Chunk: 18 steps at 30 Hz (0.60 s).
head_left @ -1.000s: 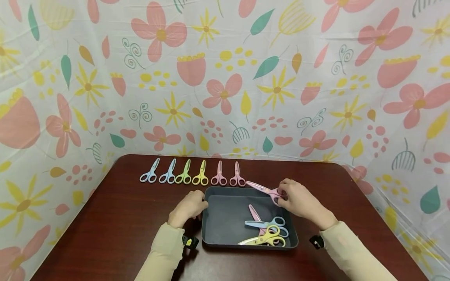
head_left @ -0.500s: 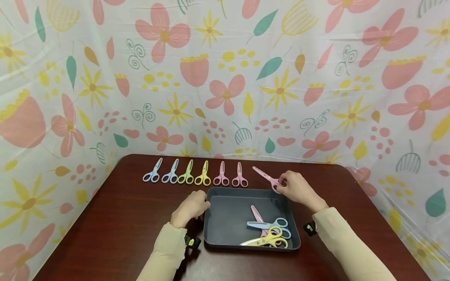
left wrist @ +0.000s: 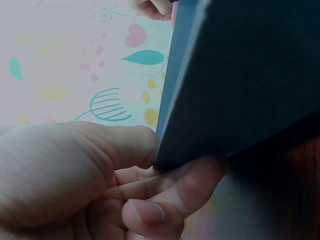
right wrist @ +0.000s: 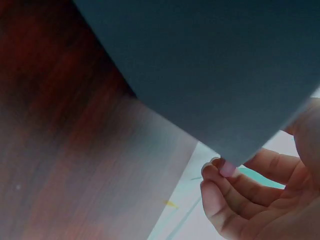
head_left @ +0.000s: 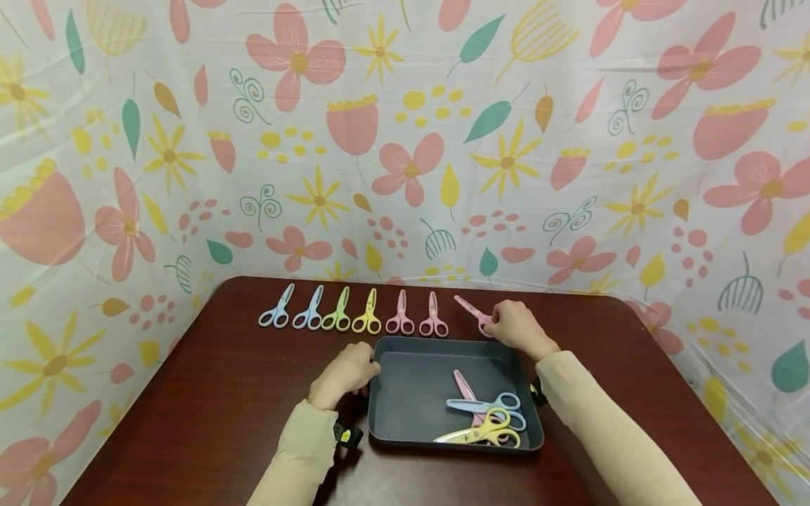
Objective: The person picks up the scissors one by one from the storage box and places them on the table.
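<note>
My left hand (head_left: 344,374) grips the far left corner of a dark grey tray (head_left: 405,390); in the left wrist view its thumb (left wrist: 132,145) lies on one side of the wall (left wrist: 175,95) and the fingers on the other. Beyond the tray's far right corner, my right hand (head_left: 522,329) holds pink scissors (head_left: 472,310) by the handles, blades pointing away to the left. Only a bit of pink handle (right wrist: 228,168) shows in the right wrist view, partly behind the tray. Inside the tray, pink scissors (head_left: 464,384) lie under blue scissors (head_left: 466,405) and yellow scissors (head_left: 484,429).
Along the table's far side runs a row of scissors: two blue, one being the leftmost blue scissors (head_left: 278,308), then green scissors (head_left: 339,309), yellow scissors (head_left: 369,311) and two pink, including the rightmost pink scissors (head_left: 433,316). A flowered cloth (head_left: 405,232) hangs behind the brown table (head_left: 253,393).
My right hand has carried the pink scissors from over the tray's far right corner away to the table behind it, then slightly left. The left hand keeps its grip on the tray.
</note>
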Tool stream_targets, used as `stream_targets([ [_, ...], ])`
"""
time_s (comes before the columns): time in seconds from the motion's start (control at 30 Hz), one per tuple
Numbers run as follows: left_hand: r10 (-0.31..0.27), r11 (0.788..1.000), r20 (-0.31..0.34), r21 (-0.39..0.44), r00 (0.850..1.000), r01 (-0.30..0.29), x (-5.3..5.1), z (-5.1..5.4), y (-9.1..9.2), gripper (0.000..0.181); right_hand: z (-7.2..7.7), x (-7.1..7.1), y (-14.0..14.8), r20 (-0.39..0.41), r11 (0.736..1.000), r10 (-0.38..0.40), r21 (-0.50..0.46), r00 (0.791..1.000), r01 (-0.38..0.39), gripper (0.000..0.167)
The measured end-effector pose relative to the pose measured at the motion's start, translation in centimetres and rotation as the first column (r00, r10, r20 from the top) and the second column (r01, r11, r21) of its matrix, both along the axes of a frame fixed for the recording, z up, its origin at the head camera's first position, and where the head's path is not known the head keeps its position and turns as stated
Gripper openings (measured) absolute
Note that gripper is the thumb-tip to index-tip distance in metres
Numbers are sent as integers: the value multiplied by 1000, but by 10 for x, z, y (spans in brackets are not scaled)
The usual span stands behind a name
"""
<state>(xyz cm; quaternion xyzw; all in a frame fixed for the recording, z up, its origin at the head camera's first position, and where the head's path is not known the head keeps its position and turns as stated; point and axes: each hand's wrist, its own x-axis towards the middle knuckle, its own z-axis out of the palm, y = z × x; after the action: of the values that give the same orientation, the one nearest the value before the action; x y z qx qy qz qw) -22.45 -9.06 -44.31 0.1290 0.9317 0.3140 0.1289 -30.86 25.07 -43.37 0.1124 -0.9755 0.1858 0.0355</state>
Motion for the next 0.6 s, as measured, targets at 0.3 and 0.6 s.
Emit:
stream_targets([
  [0.3,-4,1000,-6,13,1000,4,-1,0,-2,35,3,-17,6,113,997,-57,65,992,50,24],
  [0.6,9,1000,7,-3,1000,-9,-1,0,0,33,20,-26,-6,258,984,-92,172,962,48,28],
])
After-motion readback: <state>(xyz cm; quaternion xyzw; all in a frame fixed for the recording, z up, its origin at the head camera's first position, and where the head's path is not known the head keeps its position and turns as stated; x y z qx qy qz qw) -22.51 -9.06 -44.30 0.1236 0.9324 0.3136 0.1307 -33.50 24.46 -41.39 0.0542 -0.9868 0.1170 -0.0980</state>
